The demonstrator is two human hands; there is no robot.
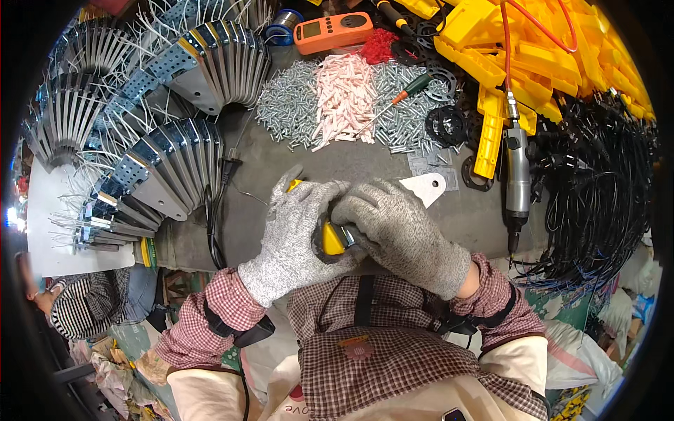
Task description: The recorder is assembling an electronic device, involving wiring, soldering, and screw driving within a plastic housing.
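In front of my body, both gloved hands are close together over the near side of the table. My left hand [298,228] is closed around a yellow plastic housing [333,239], most of it hidden by the fingers and palm. Beside it my right hand [393,228] curls over a metal bracket, its flat pale end plate [425,188] with a round hole sticking out past the knuckles. A shiny metal edge shows against the yellow piece between the hands. How the two parts join is hidden.
Stacked metal brackets with white wires [168,172] fill the left. Across the back lie silver screws [289,102], pale pink plugs [344,98], a screwdriver [412,88] and an orange meter [333,31]. Rightward are yellow housings [519,52], a hanging power driver [517,172] and black cables [597,196].
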